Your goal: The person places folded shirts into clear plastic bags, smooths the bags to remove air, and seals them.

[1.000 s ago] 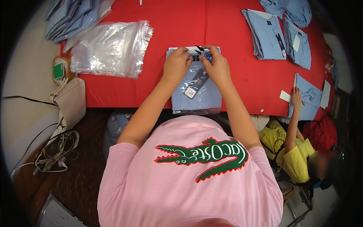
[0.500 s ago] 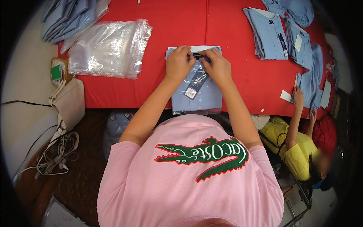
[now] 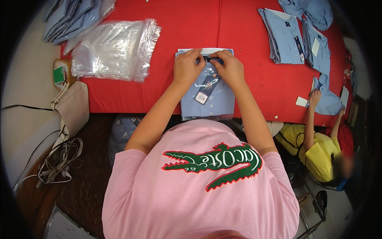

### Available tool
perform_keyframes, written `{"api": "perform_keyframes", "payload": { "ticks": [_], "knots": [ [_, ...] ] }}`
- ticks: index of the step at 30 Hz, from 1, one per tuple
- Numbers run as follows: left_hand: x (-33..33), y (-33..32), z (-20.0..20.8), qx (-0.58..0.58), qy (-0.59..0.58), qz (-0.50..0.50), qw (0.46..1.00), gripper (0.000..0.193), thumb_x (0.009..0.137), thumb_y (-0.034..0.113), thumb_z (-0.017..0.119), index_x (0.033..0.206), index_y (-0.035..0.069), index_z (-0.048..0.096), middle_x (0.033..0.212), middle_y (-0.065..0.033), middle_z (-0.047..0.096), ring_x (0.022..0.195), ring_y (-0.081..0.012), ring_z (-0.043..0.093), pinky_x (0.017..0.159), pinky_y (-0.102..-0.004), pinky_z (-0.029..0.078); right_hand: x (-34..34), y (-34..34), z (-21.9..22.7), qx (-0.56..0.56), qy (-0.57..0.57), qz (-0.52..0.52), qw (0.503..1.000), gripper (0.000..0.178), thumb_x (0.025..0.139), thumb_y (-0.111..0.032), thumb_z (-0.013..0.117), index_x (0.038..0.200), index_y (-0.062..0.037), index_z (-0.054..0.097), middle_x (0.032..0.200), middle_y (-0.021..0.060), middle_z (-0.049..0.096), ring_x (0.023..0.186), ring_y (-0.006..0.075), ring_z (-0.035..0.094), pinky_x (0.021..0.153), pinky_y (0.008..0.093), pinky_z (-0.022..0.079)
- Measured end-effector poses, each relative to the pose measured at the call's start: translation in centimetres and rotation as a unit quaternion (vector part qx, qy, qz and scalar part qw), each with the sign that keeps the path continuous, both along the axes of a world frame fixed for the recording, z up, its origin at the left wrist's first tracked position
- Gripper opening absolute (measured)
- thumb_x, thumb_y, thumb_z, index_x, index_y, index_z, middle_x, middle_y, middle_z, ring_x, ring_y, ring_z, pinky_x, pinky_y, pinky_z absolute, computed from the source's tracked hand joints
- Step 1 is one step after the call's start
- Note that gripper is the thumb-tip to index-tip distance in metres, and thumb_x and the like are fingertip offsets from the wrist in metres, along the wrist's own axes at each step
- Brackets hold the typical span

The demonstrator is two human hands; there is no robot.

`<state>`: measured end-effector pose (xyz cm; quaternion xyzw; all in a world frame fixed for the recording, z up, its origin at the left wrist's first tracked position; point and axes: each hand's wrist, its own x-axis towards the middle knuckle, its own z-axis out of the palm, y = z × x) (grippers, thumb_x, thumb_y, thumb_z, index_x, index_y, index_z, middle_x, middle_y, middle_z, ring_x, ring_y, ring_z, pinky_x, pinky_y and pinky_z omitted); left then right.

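A folded light blue shirt point(image 3: 221, 104) lies on the table in front of me, with a clear plastic bag around its lower part. A dark hang tag point(image 3: 208, 89) with a white sticker rests slanted on its front, left of a row of white buttons. Behind the collar, a white card edge point(image 3: 205, 51) sticks out. My left hand point(image 3: 188, 67) pinches the collar from the left; my right hand point(image 3: 228, 68) pinches it from the right. Between them shows the dark inside of the neck. Whether the fingertips grip fabric or film there is too small to make out.
Clear plastic bags point(image 3: 109, 51) lie in a pile on the red table point(image 3: 171, 28), with bagged blue shirts point(image 3: 73, 20) behind. More folded shirts point(image 3: 283, 38) are at right. A co-worker in yellow point(image 3: 318, 157) handles a blue garment point(image 3: 325, 99) there. A beige bag point(image 3: 73, 101) hangs left.
My hands stay at the collar with hardly any shift. At right, the co-worker's hands have moved apart and the blue garment lies flatter and lower.
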<state>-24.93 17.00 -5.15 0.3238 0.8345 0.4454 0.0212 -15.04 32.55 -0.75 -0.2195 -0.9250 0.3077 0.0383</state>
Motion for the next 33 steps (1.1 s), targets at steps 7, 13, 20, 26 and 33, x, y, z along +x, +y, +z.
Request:
{"api": "perform_keyframes", "payload": {
  "ticks": [7, 13, 20, 26, 33],
  "knots": [
    [-1.0, -1.0, 1.3, 0.112, -0.279, 0.051, 0.952, 0.014, 0.093, 0.018, 0.077, 0.094, 0.005, 0.073, 0.114, -0.0141, 0.081, 0.085, -0.0253, 0.078, 0.091, -0.0407, 0.059, 1.2, 2.1, -1.8, -0.115, 0.069, -0.101, 0.986, 0.028, 0.093, -0.025, 0.081, 0.118, -0.0128, 0.078, 0.106, 0.0069, 0.075, 0.083, 0.0207, 0.07, 0.074, 0.0359, 0.056],
    [-5.1, -10.7, 6.5, 0.327, -0.552, -0.135, 0.755, 0.019, 0.104, 0.017, 0.068, 0.108, -0.001, 0.072, 0.11, -0.0178, 0.08, 0.101, -0.0292, 0.078, 0.1, -0.0408, 0.058, 8.4, 10.3, -4.3, -0.077, 0.121, -0.221, 0.965, 0.03, 0.095, -0.02, 0.081, 0.121, -0.0056, 0.075, 0.109, 0.011, 0.074, 0.093, 0.0232, 0.07, 0.085, 0.0371, 0.056],
    [-4.3, -11.1, 4.6, 0.034, -0.283, -0.009, 0.958, 0.031, 0.095, 0.023, 0.079, 0.113, -0.002, 0.077, 0.107, -0.0176, 0.078, 0.103, -0.0276, 0.076, 0.094, -0.0392, 0.057, 11.4, 11.1, -3.5, 0.127, 0.088, -0.223, 0.962, 0.027, 0.098, -0.018, 0.078, 0.121, -0.005, 0.073, 0.108, 0.0155, 0.073, 0.1, 0.03, 0.071, 0.089, 0.0419, 0.056],
    [-3.1, -5.5, 0.6, -0.091, -0.151, 0.096, 0.98, 0.033, 0.084, 0.024, 0.089, 0.102, 0.0, 0.075, 0.103, -0.0158, 0.073, 0.087, -0.0304, 0.071, 0.077, -0.0423, 0.057, 4.7, 4.3, -0.8, -0.128, 0.2, -0.244, 0.94, 0.029, 0.101, -0.017, 0.075, 0.125, -0.0011, 0.067, 0.094, 0.006, 0.068, 0.079, 0.012, 0.061, 0.068, 0.0298, 0.05],
    [-2.4, -4.6, 1.6, 0.062, -0.245, 0.136, 0.958, 0.028, 0.088, 0.018, 0.086, 0.092, -0.001, 0.066, 0.087, -0.009, 0.068, 0.073, -0.0189, 0.065, 0.065, -0.0362, 0.051, 0.8, -6.8, -1.1, -0.239, 0.145, -0.118, 0.953, 0.035, 0.099, -0.019, 0.076, 0.123, 0.0012, 0.06, 0.096, 0.0159, 0.07, 0.08, 0.0233, 0.069, 0.071, 0.0364, 0.054]
  ]
}}
